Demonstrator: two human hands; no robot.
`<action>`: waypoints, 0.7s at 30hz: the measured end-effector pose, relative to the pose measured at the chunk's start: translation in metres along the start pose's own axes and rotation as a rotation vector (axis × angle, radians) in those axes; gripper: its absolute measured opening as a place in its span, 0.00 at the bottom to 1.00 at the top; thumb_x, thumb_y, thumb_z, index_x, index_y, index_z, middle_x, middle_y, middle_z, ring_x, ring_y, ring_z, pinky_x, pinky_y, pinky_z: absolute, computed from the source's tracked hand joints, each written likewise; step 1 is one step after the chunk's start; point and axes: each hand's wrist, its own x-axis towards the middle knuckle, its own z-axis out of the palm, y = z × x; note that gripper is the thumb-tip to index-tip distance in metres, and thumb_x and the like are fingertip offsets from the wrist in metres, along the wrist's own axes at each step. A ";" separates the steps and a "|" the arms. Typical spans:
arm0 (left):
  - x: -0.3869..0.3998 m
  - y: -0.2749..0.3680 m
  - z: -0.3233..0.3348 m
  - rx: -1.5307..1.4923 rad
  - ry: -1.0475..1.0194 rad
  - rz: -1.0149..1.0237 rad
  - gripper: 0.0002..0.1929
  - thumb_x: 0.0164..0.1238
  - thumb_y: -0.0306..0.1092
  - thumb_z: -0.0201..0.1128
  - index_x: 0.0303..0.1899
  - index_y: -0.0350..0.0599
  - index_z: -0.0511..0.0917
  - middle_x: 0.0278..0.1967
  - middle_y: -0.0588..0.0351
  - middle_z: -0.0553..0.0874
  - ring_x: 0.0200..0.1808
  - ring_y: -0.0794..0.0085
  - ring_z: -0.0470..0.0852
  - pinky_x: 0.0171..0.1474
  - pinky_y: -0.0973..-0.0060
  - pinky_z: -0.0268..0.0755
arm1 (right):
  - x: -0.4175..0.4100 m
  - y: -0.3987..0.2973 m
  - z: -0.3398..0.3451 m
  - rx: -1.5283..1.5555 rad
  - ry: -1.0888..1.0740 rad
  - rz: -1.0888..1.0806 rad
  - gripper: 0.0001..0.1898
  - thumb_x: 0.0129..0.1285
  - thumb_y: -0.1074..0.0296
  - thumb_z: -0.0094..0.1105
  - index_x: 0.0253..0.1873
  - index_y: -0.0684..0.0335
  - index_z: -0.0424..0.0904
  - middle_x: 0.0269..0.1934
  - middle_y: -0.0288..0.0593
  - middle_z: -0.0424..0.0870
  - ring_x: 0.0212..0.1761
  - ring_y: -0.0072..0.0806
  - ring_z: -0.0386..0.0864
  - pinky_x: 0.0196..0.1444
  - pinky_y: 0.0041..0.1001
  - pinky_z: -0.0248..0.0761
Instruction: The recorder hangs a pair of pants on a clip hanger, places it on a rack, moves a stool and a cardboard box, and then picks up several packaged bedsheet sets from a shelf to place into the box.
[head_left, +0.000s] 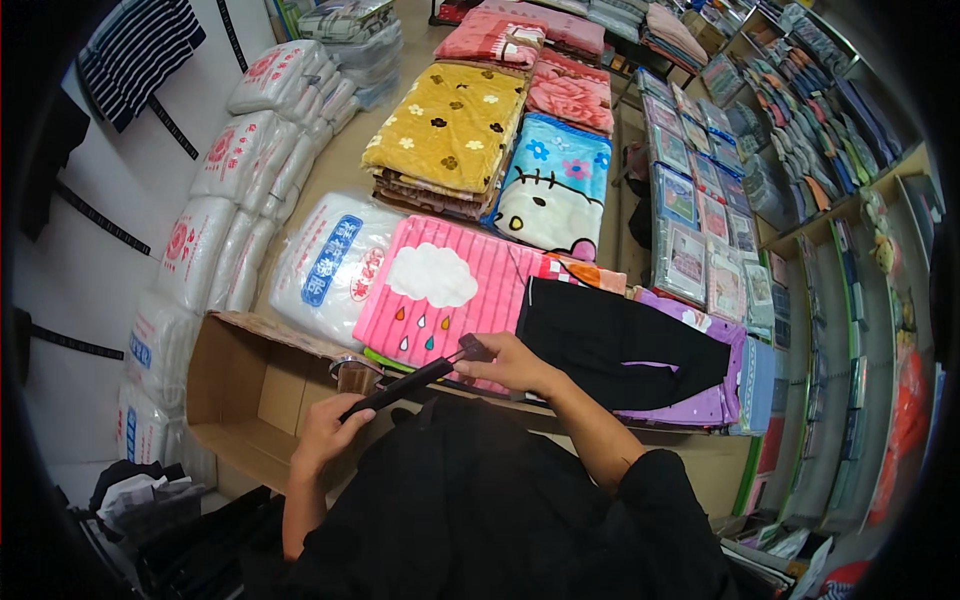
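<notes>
My left hand (330, 429) is closed around the lower end of a slim black bar (409, 388), apparently part of a clip hanger. A thin metal rod joins the bar to a dark end piece, which my right hand (517, 364) holds between thumb and fingers. A curved metal piece shows beside the bar, over a brown object (356, 376) that I cannot identify. Beneath and beyond my right hand lies a pink striped blanket (487, 285) with a cloud and raindrops. Black trousers (600, 326) lie flat to its right, partly over a purple patterned textile (716, 397).
An open cardboard box (240, 375) stands at the left front, beside a plastic-wrapped bundle (322, 262). Yellow (450, 124) and blue (559, 187) folded blankets lie farther back. Wrapped bundles (199, 240) are stacked left; packaged textiles (686, 247) and shelves (825, 315) stand right.
</notes>
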 end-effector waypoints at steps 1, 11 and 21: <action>0.000 0.000 0.000 0.004 0.003 0.009 0.15 0.69 0.39 0.73 0.47 0.35 0.87 0.36 0.46 0.89 0.36 0.58 0.88 0.43 0.68 0.78 | -0.001 0.000 -0.001 0.030 -0.016 0.025 0.16 0.74 0.58 0.69 0.49 0.67 0.83 0.35 0.36 0.87 0.38 0.19 0.82 0.44 0.25 0.75; -0.004 -0.008 0.001 0.014 0.013 0.030 0.15 0.69 0.40 0.73 0.46 0.36 0.87 0.38 0.44 0.90 0.37 0.53 0.89 0.43 0.66 0.79 | 0.001 -0.010 0.000 0.142 -0.092 0.077 0.13 0.75 0.60 0.67 0.46 0.66 0.84 0.34 0.37 0.88 0.38 0.21 0.85 0.44 0.24 0.76; -0.009 -0.007 0.001 0.045 0.051 0.054 0.15 0.69 0.39 0.73 0.46 0.36 0.87 0.37 0.44 0.89 0.37 0.52 0.89 0.42 0.65 0.79 | 0.007 0.000 0.005 0.228 -0.085 0.098 0.14 0.75 0.60 0.69 0.48 0.67 0.83 0.34 0.38 0.87 0.38 0.23 0.85 0.46 0.27 0.80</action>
